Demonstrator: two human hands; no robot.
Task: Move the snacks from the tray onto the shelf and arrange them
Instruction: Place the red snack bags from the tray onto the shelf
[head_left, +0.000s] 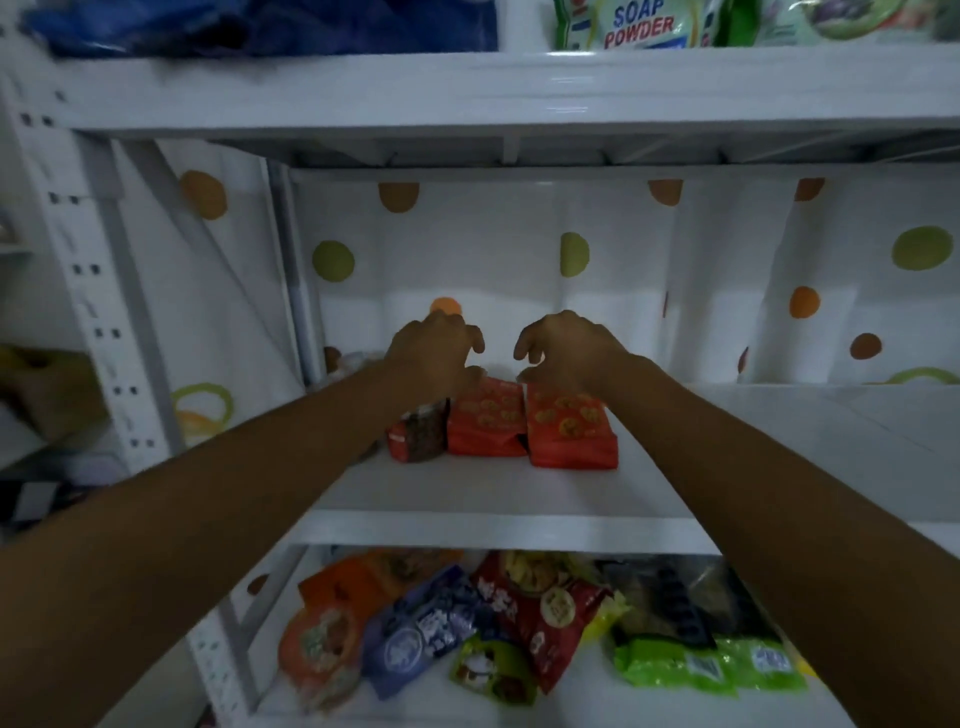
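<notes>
Two orange snack packs stand side by side on the white middle shelf (467, 493): the left orange pack (485, 421) and the right orange pack (569, 428). A darker red-brown pack (418, 428) stands to their left. My left hand (434, 353) hovers over the top of the left orange pack, fingers curled and apart. Over the top of the right orange pack, my right hand (563, 351) has its fingers spread and its fingertips just at the pack's upper edge. Neither hand clearly grips a pack.
Below, a lower level holds several loose snack bags (498, 623), among them green ones (711, 665). A soap powder bag (639, 23) sits on the top shelf. A white upright post (93, 291) stands at left. A dotted white sheet (727, 280) backs the shelf.
</notes>
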